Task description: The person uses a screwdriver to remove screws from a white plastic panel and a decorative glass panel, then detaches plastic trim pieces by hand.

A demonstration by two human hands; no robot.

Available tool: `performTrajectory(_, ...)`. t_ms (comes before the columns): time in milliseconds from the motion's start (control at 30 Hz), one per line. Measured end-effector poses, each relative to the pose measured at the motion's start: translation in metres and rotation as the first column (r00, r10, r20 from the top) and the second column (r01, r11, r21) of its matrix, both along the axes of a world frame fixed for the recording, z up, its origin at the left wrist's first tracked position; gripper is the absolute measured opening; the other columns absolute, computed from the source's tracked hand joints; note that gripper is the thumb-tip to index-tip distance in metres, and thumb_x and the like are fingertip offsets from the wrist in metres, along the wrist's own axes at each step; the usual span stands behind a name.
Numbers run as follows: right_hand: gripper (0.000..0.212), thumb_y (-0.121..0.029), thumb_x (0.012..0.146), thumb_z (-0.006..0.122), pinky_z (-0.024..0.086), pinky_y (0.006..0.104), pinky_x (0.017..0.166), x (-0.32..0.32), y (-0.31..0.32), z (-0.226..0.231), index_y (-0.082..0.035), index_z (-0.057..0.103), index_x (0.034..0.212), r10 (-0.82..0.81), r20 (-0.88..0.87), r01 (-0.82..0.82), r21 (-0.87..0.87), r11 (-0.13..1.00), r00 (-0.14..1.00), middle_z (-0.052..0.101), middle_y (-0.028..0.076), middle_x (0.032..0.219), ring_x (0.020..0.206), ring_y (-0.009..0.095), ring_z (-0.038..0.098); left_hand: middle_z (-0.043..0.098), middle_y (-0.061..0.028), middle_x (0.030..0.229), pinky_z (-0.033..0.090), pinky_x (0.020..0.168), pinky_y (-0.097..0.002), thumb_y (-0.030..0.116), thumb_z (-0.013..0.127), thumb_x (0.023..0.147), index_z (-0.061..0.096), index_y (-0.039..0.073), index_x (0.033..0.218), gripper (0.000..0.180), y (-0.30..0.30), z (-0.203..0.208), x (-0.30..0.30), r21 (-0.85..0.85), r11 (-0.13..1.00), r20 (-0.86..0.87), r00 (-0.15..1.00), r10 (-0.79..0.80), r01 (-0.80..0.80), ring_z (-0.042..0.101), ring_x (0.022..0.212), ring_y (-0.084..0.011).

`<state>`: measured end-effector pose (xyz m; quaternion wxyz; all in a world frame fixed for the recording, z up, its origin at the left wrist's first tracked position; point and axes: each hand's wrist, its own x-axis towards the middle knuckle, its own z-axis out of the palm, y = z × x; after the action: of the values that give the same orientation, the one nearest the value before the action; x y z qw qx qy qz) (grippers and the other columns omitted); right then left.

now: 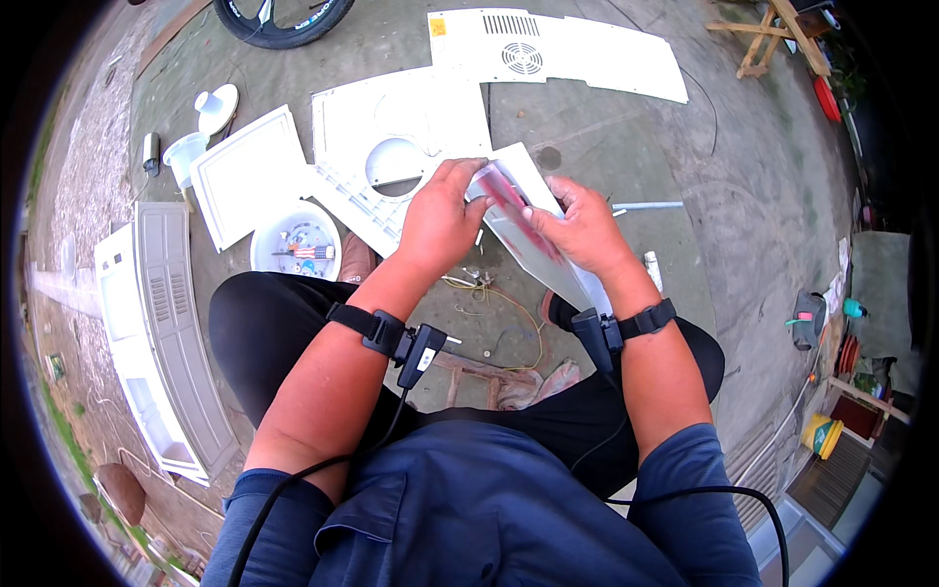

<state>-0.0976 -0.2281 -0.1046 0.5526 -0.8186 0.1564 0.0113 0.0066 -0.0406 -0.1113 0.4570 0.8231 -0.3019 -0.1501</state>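
Observation:
Over my lap I hold a long, narrow white panel [525,168], tilted between my two hands. Along its face runs a pinkish-red, glossy see-through strip [511,207]; whether it is loose or fixed I cannot tell. My left hand [445,210] is closed on the panel's left edge near the upper end. My right hand [585,227] grips the opposite edge, its thumb pressed by the red strip. Behind my left hand lies a large white casing [342,122] with a round hole. A white ribbed piece [342,201] rests against its near side, partly hidden by my hand.
Left of my hands are a white bowl [262,256] with small parts, a white tray-like panel [245,176] and a white cup [184,155]. A vented white panel [606,59] lies at the back. A large white cabinet [132,333] stands far left. Thin wires [533,338] lie between my feet.

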Motion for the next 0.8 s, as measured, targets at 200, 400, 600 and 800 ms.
performTrajectory(200,0.032,-0.015,0.093,0.067,0.053,0.0303,0.083,-0.007,-0.011,-0.008,0.001,0.061,0.120,-0.031,-0.058,0.041,0.167,0.985,0.998,0.068,0.006,0.100,0.092,0.013,0.064,0.063,-0.0133,0.103,0.051,0.078,-0.0400,0.011,0.074,0.080,0.063,0.004,0.106,0.029,0.004,0.001,0.005,0.104,0.994,0.141,0.990,-0.029,0.014,0.063,0.093,-0.0338)
performTrajectory(400,0.032,-0.016,0.094,0.066,0.053,0.0302,0.082,-0.014,-0.022,-0.002,0.002,0.060,0.120,0.014,-0.114,0.005,0.168,0.986,0.993,0.068,0.006,0.099,0.091,0.014,0.065,0.064,-0.0107,0.097,0.051,0.076,-0.0394,0.008,0.073,0.078,0.066,0.005,0.092,0.016,0.019,0.007,0.016,0.109,0.950,0.253,0.916,-0.311,0.292,0.063,0.091,-0.0318)
performTrajectory(600,0.037,-0.020,0.094,0.067,0.052,0.0306,0.082,-0.015,-0.034,0.011,0.003,0.059,0.122,-0.024,-0.131,0.044,0.155,0.987,0.991,0.067,0.008,0.102,0.093,0.017,0.066,0.063,-0.0142,0.084,0.050,0.071,-0.0375,0.006,0.071,0.082,0.065,0.003,0.090,0.011,0.015,0.031,0.013,0.094,0.926,0.130,0.917,-0.377,0.367,0.064,0.079,-0.0337)
performTrajectory(800,0.050,-0.030,0.091,0.071,0.050,0.0316,0.088,-0.008,-0.036,0.035,0.005,0.059,0.124,-0.097,0.016,0.084,0.379,0.922,0.995,0.066,0.015,0.114,0.099,0.020,0.066,0.060,-0.0104,0.079,0.049,0.073,-0.0327,0.006,0.067,0.088,0.062,0.001,0.092,0.008,0.005,0.072,0.029,-0.007,0.930,0.056,0.929,-0.367,0.367,0.059,0.075,-0.0216)
